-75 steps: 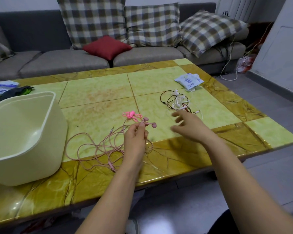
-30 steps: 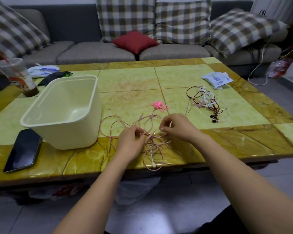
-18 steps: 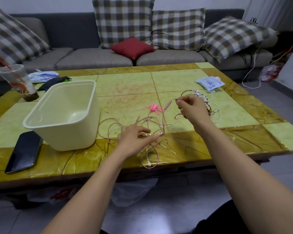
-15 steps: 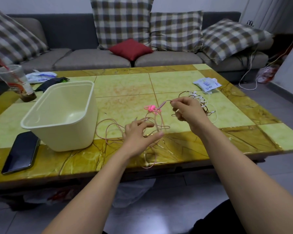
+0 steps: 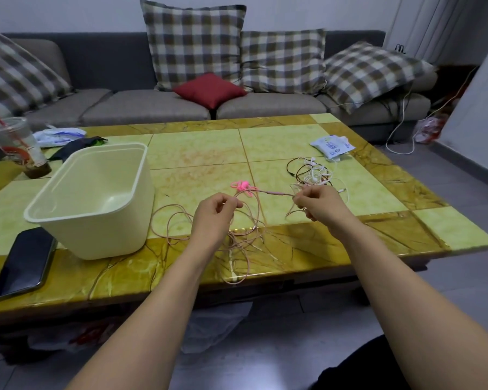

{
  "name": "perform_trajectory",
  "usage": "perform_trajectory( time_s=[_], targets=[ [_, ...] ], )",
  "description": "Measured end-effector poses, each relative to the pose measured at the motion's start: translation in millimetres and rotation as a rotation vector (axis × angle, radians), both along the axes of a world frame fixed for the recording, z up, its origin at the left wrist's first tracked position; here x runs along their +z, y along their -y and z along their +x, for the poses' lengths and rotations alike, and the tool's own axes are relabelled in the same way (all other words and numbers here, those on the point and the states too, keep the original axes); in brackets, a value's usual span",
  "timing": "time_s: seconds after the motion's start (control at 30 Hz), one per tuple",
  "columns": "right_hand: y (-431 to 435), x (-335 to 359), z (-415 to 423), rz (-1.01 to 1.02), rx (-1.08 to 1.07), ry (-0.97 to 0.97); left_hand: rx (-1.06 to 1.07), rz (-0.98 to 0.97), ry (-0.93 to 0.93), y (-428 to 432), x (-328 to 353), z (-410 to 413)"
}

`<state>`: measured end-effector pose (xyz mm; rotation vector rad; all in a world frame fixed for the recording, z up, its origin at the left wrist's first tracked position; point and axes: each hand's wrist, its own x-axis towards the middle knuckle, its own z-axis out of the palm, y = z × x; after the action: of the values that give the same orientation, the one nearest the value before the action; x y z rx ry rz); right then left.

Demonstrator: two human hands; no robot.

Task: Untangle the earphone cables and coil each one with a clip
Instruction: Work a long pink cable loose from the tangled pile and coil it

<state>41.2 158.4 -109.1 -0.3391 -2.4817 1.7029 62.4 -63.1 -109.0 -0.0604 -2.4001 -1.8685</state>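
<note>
A long pink earphone cable (image 5: 245, 235) lies in loose tangled loops near the table's front edge. My left hand (image 5: 213, 213) pinches one strand of it, lifted off the table. My right hand (image 5: 320, 202) pinches the same cable further along, so a short stretch with a pink inline piece (image 5: 275, 193) runs taut between the hands. A bright pink clip (image 5: 240, 186) lies on the tile just behind that stretch. Behind my right hand sits a second tangle of white and dark earphone cables (image 5: 312, 173).
A cream plastic tub (image 5: 96, 215) stands at left, with a black phone (image 5: 26, 261) beside it near the front edge. A plastic cup (image 5: 17, 144) and wrappers are at far left. A white packet (image 5: 333, 144) lies at back right. A sofa is behind the table.
My left hand has risen and now pinches a strand. My right hand has moved right and slightly nearer, stretching the pink cable between the two hands.
</note>
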Motion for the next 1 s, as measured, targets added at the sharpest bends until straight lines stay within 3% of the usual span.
perform_trajectory(
  time_s=[0.13, 0.23, 0.37, 0.57, 0.67, 0.77, 1.0],
  targets=[
    [2.9, 4.7, 3.2, 0.362, 0.044, -0.146, -0.011, -0.127, -0.076, -2.9, 0.9, -0.2],
    [18.4, 16.2, 12.4, 0.257, 0.330, -0.254, -0.049, -0.231, -0.132, -8.0, 1.7, 3.2],
    [34.0, 12.8, 16.0, 0.290, 0.638, -0.126, -0.064, -0.296, -0.162, -8.7, 0.7, 6.3],
    [21.7, 6.4, 15.5, 0.404, 0.539, 0.020, 0.118, -0.318, -0.174, 2.7, -6.8, -1.4],
    [21.9, 11.7, 17.3, 0.264, 0.481, 0.017, 0.271, -0.526, -0.144, 1.7, -7.9, -2.0],
    [27.8, 20.5, 17.5, 0.033, 0.392, -0.033, 0.309, -0.439, -0.245, -8.1, -0.3, 6.5],
    [36.3, 30.2, 16.7, -0.287, 0.335, -0.073, -0.172, -0.107, -0.029, -32.4, 12.2, 24.4]
  ],
)
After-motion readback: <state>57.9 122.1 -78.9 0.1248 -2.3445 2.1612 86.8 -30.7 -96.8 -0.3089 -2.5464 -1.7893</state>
